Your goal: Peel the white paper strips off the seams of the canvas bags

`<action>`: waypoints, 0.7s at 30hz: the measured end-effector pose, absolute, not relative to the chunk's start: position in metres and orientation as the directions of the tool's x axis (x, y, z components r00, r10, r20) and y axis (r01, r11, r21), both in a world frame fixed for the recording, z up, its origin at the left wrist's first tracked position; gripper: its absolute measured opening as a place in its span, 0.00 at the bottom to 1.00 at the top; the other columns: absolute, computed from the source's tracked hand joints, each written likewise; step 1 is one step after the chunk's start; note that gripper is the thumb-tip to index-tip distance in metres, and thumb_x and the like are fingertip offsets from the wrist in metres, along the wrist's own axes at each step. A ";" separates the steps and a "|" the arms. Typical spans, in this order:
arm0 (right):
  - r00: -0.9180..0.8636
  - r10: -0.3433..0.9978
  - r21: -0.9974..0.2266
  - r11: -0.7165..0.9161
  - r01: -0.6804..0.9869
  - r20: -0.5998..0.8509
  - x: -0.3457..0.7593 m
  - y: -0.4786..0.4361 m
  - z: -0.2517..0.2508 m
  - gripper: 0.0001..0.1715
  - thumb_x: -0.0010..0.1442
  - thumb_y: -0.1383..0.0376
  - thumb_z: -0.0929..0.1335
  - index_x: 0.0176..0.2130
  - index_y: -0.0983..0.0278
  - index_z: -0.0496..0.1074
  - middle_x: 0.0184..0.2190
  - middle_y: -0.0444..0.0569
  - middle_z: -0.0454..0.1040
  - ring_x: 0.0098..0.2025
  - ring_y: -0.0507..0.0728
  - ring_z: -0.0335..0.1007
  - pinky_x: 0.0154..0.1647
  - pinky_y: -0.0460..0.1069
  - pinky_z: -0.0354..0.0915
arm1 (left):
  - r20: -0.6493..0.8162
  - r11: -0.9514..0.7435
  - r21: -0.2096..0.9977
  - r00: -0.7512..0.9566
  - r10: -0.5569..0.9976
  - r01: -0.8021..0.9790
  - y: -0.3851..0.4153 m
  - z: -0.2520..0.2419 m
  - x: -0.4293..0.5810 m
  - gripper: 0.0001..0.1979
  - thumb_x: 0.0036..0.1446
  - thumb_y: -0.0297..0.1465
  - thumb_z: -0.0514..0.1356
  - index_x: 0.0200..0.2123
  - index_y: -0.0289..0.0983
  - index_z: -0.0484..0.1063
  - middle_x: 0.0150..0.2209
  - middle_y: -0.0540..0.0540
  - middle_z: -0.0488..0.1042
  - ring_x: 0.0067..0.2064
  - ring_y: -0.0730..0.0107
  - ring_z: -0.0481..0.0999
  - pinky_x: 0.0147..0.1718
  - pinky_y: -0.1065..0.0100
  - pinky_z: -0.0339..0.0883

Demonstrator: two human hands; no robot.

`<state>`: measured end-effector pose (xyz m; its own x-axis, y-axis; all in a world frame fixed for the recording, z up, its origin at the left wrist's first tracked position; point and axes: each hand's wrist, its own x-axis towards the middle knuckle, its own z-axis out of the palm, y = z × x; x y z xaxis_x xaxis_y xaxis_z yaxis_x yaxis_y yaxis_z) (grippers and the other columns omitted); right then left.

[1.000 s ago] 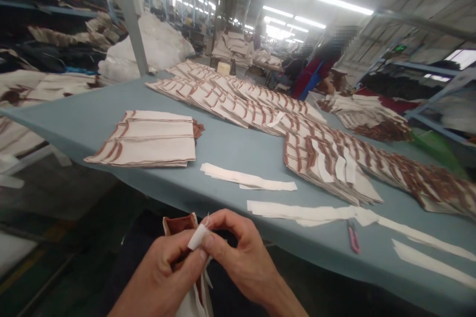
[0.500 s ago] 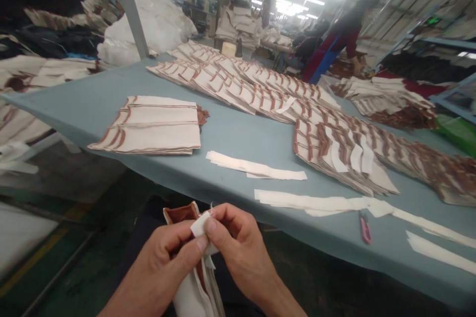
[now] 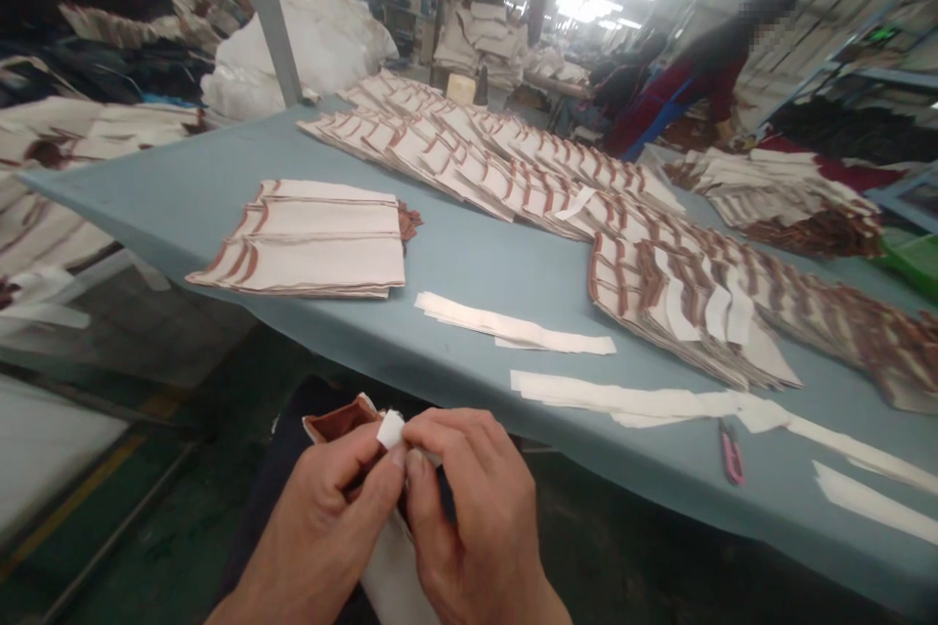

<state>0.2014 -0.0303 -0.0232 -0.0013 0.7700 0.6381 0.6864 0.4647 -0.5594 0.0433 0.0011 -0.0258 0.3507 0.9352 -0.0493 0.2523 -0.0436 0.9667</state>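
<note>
Both of my hands are low in the view, below the table's front edge. My left hand (image 3: pixel 322 518) is closed around a cream fabric piece with a brown lining (image 3: pixel 338 420). My right hand (image 3: pixel 473 508) pinches a small white fabric tab (image 3: pixel 391 429) against it, thumb tips of both hands meeting there. More cream cloth hangs down between my wrists. A stack of cream pieces with brown trim (image 3: pixel 312 236) lies on the blue-grey table (image 3: pixel 484 273) ahead. White fabric strips (image 3: pixel 513 327) lie nearer the table edge.
Long overlapping rows of trimmed pieces (image 3: pixel 660 264) run across the table to the right. A pink cutter (image 3: pixel 731 454) lies beside the long white strips (image 3: pixel 645 400). A person in red (image 3: pixel 681 88) works at a far table. White sacks (image 3: pixel 315 29) sit behind a pillar.
My right hand has rolled over the tab, its fingers now curled across the left thumb. The fabric piece sits slightly lower, and the view has shifted a little.
</note>
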 end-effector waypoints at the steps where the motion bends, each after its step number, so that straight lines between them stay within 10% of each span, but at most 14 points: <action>1: 0.001 0.782 -0.568 0.453 0.687 0.624 0.200 -0.031 -0.024 0.11 0.73 0.74 0.66 0.49 0.62 0.77 0.43 0.47 0.86 0.43 0.58 0.83 0.48 0.53 0.75 | -0.033 -0.065 0.964 0.359 0.933 0.257 0.001 -0.023 0.044 0.17 0.72 0.40 0.60 0.36 0.39 0.86 0.29 0.50 0.81 0.31 0.63 0.78 0.31 0.70 0.73; 13: 0.161 0.820 -0.715 0.362 0.598 0.549 0.199 -0.030 -0.026 0.08 0.71 0.71 0.70 0.46 0.61 0.81 0.41 0.45 0.88 0.42 0.54 0.85 0.48 0.47 0.75 | -0.032 -0.190 0.882 0.456 0.889 0.432 -0.005 -0.041 0.009 0.22 0.74 0.42 0.60 0.64 0.47 0.84 0.54 0.43 0.89 0.55 0.50 0.88 0.54 0.66 0.84; 21: 0.397 0.917 -0.999 0.036 0.019 0.040 0.199 -0.020 -0.044 0.20 0.74 0.51 0.71 0.38 0.62 0.82 0.32 0.48 0.86 0.34 0.57 0.83 0.38 0.48 0.76 | -0.232 0.177 0.970 0.409 0.883 0.168 -0.014 -0.018 0.035 0.20 0.69 0.46 0.65 0.59 0.44 0.80 0.48 0.44 0.87 0.47 0.53 0.87 0.45 0.67 0.81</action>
